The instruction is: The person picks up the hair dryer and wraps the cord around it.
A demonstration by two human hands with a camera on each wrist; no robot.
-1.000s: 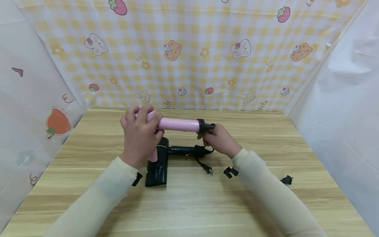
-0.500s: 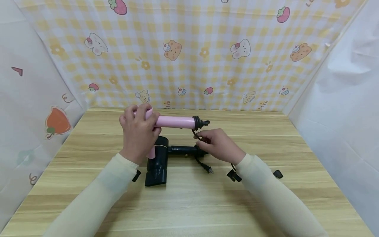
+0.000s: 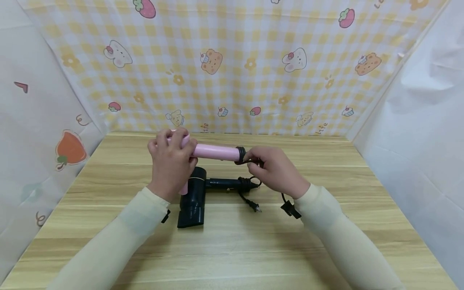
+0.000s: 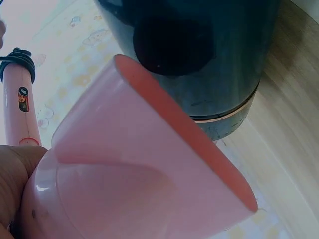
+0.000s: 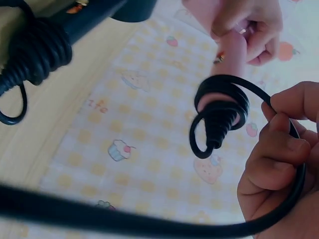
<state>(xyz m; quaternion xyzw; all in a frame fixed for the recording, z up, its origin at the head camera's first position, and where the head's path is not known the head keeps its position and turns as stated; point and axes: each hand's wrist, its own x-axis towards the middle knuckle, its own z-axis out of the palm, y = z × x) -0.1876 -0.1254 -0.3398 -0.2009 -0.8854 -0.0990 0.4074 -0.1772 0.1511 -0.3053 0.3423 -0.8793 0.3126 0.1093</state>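
Observation:
My left hand [image 3: 168, 165] grips the pink hair dryer [image 3: 217, 152] by its barrel and holds it above the table, handle pointing right. In the left wrist view its flared nozzle [image 4: 119, 164] fills the foreground. Several turns of black cord [image 5: 254, 225] circle the end of the handle. My right hand [image 3: 275, 169] pinches that cord between thumb and fingers just beyond the handle's end, and a length of it runs through the palm. Below lies a black hair dryer [image 3: 192, 201], its own cord [image 3: 244, 184] wound round its handle.
The black dryer's plug [image 3: 254, 206] lies loose on the wooden table [image 3: 232, 253]. A patterned yellow check cloth [image 3: 232, 80] hangs behind the table, with pale cloth walls on both sides. A small black piece [image 3: 291, 209] shows beside the right wrist.
My right hand has passed from the handle's tip down below it, then back up to its right, drawing the cord along. A black plug at the right has gone behind the right sleeve.

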